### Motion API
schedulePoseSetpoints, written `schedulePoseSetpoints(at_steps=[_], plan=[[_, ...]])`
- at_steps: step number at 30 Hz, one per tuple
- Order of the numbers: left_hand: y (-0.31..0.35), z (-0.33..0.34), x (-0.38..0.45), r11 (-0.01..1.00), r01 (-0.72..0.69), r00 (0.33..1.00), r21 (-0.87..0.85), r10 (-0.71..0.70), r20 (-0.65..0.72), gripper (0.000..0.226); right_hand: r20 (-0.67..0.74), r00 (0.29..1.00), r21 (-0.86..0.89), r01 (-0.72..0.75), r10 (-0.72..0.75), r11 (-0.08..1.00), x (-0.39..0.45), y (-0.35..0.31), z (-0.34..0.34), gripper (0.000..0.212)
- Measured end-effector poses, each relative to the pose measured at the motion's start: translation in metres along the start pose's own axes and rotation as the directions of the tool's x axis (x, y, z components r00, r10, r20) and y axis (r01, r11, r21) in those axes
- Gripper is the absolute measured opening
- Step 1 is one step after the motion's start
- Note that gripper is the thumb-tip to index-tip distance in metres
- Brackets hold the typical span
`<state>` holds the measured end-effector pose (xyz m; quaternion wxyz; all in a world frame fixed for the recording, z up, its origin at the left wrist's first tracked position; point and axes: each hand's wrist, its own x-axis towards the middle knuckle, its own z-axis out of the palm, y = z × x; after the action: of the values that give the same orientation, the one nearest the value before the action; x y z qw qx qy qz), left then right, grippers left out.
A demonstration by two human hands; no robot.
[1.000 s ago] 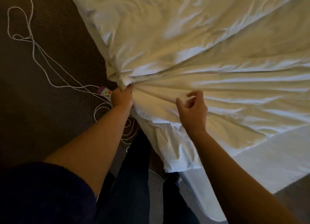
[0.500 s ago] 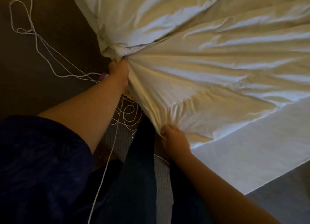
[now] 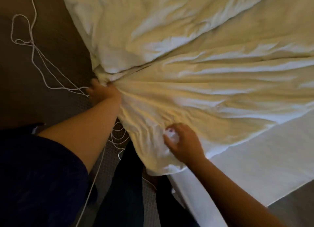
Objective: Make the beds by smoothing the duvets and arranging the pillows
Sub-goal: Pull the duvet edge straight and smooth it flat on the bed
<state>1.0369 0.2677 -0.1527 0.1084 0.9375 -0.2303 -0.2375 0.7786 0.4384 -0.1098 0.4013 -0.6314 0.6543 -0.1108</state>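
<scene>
1. Straightening the duvet [image 3: 212,77] is the step in hand: it lies rumpled over the bed, its near corner bunched at the bed's near-left edge, with folds fanning out from the grip.
2. A bare strip of mattress sheet [image 3: 254,158] shows along the near edge, so the duvet sits unevenly.
3. The left hand [image 3: 102,92] clamps the gathered corner; the right hand [image 3: 183,141], well apart, pinches a fold near the hem.
4. A white cord [image 3: 39,56] trails on the floor beside the bed.
5. Next, I judge, both hands must draw the corner outward and square it, keeping feet clear of the cord.
</scene>
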Motion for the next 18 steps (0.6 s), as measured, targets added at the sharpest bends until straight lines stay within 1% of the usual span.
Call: schedulePoseSetpoints(at_steps=[1, 2, 3, 4, 5, 6, 7, 8, 9, 10, 12, 13, 15, 18], plan=[[0.003, -0.004, -0.016, 0.995, -0.084, 0.992, 0.06, 0.089, -0.093, 0.048, -0.186, 0.982, -0.12, -0.012, -0.011, 0.993, 0.017, 0.015, -0.017, 0.025], [0.005, -0.005, -0.033, 0.969, -0.215, 0.96, 0.119, 0.232, -0.158, 0.053, -0.311, 0.95, -0.199, -0.071, 0.005, 0.977, 0.036, 0.029, -0.035, 0.029], [0.006, -0.002, -0.048, 0.901, -0.396, 0.892, 0.176, 0.423, -0.161, 0.058, -0.394, 0.918, -0.217, -0.137, 0.042, 0.966, 0.059, 0.041, -0.051, 0.032], [0.006, 0.005, -0.063, 0.779, -0.585, 0.78, 0.224, 0.617, -0.107, 0.061, -0.456, 0.887, -0.217, -0.189, 0.071, 0.958, 0.083, 0.051, -0.066, 0.034], [0.006, 0.016, -0.077, 0.636, -0.731, 0.65, 0.246, 0.759, -0.031, 0.06, -0.503, 0.86, -0.224, -0.222, 0.082, 0.949, 0.107, 0.059, -0.081, 0.037], [0.007, 0.027, -0.088, 0.518, -0.82, 0.541, 0.244, 0.841, 0.032, 0.058, -0.525, 0.848, -0.248, -0.236, 0.074, 0.939, 0.133, 0.067, -0.095, 0.04], [0.01, 0.038, -0.097, 0.451, -0.861, 0.481, 0.236, 0.873, 0.088, 0.055, -0.517, 0.854, -0.289, -0.237, 0.057, 0.928, 0.158, 0.072, -0.108, 0.044], [0.013, 0.048, -0.101, 0.432, -0.873, 0.47, 0.227, 0.868, 0.156, 0.054, -0.48, 0.876, -0.334, -0.23, 0.045, 0.914, 0.182, 0.075, -0.121, 0.048], [0.016, 0.059, -0.101, 0.438, -0.87, 0.484, 0.225, 0.845, 0.229, 0.057, -0.427, 0.903, -0.366, -0.225, 0.052, 0.903, 0.202, 0.08, -0.131, 0.051], [0.017, 0.065, -0.097, 0.434, -0.868, 0.491, 0.241, 0.823, 0.286, 0.062, -0.372, 0.926, -0.385, -0.22, 0.067, 0.897, 0.218, 0.083, -0.14, 0.049], [0.017, 0.072, -0.08, 0.388, -0.877, 0.471, 0.282, 0.81, 0.349, 0.069, -0.279, 0.956, -0.422, -0.208, 0.092, 0.883, 0.243, 0.085, -0.15, 0.033], [0.015, 0.073, -0.072, 0.361, -0.885, 0.454, 0.296, 0.812, 0.367, 0.072, -0.267, 0.96, -0.432, -0.2, 0.087, 0.88, 0.253, 0.084, -0.153, 0.028], [0.01, 0.071, -0.056, 0.334, -0.889, 0.441, 0.313, 0.809, 0.388, 0.079, -0.307, 0.95, -0.408, -0.185, 0.056, 0.894, 0.271, 0.073, -0.159, 0.027], [0.004, 0.072, -0.036, 0.357, -0.871, 0.474, 0.336, 0.788, 0.393, 0.089, -0.354, 0.935, -0.376, -0.126, -0.016, 0.918, 0.3, 0.048, -0.164, 0.031]])
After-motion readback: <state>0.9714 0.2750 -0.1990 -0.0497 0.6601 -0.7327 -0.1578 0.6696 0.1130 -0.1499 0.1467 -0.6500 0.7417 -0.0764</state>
